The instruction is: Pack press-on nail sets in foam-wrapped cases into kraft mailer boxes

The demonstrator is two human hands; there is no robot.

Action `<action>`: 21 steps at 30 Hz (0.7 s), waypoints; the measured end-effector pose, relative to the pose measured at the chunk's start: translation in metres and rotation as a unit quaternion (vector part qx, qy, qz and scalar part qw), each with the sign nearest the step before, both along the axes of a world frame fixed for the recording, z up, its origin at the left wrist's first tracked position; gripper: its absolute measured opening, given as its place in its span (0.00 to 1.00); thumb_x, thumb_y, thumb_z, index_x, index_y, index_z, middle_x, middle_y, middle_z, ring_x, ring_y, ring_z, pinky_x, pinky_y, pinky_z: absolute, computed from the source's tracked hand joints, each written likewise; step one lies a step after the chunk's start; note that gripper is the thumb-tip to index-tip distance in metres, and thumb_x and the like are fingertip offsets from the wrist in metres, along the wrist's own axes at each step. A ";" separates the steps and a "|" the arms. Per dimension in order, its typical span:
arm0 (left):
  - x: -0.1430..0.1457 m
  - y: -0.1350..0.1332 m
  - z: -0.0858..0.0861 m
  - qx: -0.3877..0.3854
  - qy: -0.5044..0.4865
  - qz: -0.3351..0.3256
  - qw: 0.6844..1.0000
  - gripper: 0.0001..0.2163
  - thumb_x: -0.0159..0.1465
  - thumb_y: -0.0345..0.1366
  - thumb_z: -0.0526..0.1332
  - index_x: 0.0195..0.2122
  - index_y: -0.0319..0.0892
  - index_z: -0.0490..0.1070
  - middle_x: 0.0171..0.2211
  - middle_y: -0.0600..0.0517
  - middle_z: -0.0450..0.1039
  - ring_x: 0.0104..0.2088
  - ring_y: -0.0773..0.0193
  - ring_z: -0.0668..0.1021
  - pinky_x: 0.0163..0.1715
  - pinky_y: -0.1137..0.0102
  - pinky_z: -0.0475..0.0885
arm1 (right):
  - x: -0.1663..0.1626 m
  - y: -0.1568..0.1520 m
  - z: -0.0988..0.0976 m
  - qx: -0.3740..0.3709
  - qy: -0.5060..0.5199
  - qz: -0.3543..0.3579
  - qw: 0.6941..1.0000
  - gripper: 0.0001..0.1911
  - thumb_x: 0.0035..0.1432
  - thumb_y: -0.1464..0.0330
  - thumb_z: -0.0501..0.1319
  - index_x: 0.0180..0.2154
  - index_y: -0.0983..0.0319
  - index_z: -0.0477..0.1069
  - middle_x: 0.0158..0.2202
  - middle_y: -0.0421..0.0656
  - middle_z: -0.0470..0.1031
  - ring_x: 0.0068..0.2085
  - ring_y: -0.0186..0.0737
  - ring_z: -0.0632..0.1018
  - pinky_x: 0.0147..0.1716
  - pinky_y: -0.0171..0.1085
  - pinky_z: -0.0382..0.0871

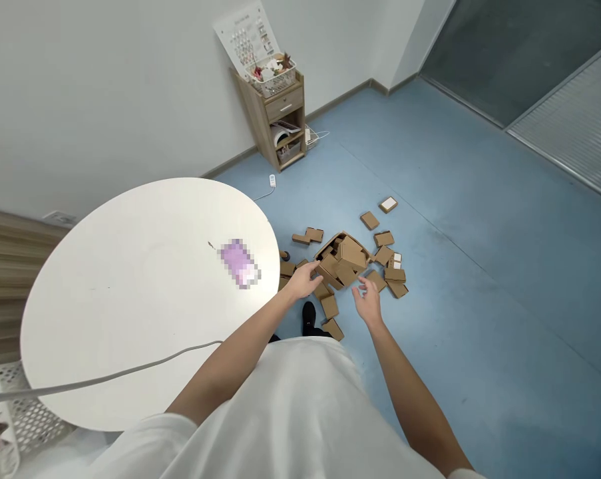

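Observation:
My left hand [303, 281] is stretched out at the left of a heap of small brown cardboard boxes [353, 253], its fingers straight and apart from the thumb. Its fingertips overlap the edge of a box, and I cannot tell whether they touch it. To the right of the heap, my right hand [369, 303] is open with bent, spread fingers and nothing in it. Under the heaped boxes the rim of a larger cardboard container [336, 236] partly shows. Several more small boxes [395, 274] lie scattered on the floor around it.
A round white table [130, 279] stands at my left, with a blurred purple object [239, 263] on it and a grey cable [130, 370] across it. By the wall is a wooden cabinet [285, 106] bearing a white basket [275, 80]. My black shoe [309, 314] is near the boxes on the blue floor [480, 266].

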State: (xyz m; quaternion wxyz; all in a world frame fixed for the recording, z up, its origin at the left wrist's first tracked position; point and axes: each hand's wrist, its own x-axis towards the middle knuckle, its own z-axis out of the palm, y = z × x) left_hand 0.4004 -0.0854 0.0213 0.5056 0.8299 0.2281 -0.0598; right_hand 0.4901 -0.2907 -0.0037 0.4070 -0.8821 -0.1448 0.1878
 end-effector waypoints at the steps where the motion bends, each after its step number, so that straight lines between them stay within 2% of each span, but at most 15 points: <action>1: -0.014 0.002 -0.001 -0.014 0.004 0.021 1.000 0.26 0.57 0.43 0.55 0.57 0.41 0.57 0.57 0.45 0.59 0.56 0.53 0.63 0.52 0.62 0.62 | -0.007 0.002 -0.002 0.006 0.019 0.015 1.000 0.23 0.52 0.59 0.53 0.48 0.62 0.64 0.45 0.51 0.66 0.41 0.42 0.72 0.40 0.43 0.67; 5: -0.076 0.010 -0.004 -0.079 0.007 0.111 0.991 0.24 0.57 0.41 0.55 0.55 0.41 0.58 0.51 0.45 0.66 0.49 0.58 0.71 0.48 0.62 0.66 | -0.033 0.022 -0.005 0.033 0.083 0.079 0.993 0.20 0.51 0.61 0.53 0.45 0.62 0.66 0.41 0.48 0.70 0.35 0.38 0.73 0.36 0.40 0.68; 9: -0.143 0.016 0.001 -0.072 0.020 0.206 0.976 0.21 0.57 0.43 0.56 0.50 0.41 0.63 0.45 0.46 0.70 0.42 0.61 0.75 0.44 0.64 0.70 | -0.056 0.054 0.000 0.042 0.104 0.145 0.983 0.19 0.50 0.63 0.53 0.44 0.62 0.67 0.38 0.45 0.73 0.34 0.36 0.73 0.37 0.39 0.68; 16: -0.249 0.027 0.014 -0.031 0.045 0.334 0.941 0.19 0.57 0.44 0.55 0.48 0.42 0.64 0.43 0.48 0.71 0.38 0.63 0.75 0.39 0.66 0.70 | -0.108 0.122 0.017 0.012 0.062 0.280 0.958 0.18 0.52 0.64 0.52 0.44 0.62 0.67 0.36 0.44 0.73 0.34 0.36 0.74 0.36 0.37 0.67; 21: -0.320 0.027 0.000 -0.043 0.059 0.408 0.910 0.18 0.56 0.42 0.55 0.47 0.42 0.65 0.42 0.48 0.72 0.37 0.63 0.75 0.37 0.67 0.70 | -0.151 0.168 0.027 -0.051 -0.021 0.396 0.917 0.19 0.55 0.65 0.49 0.48 0.62 0.64 0.36 0.43 0.72 0.32 0.36 0.72 0.35 0.37 0.65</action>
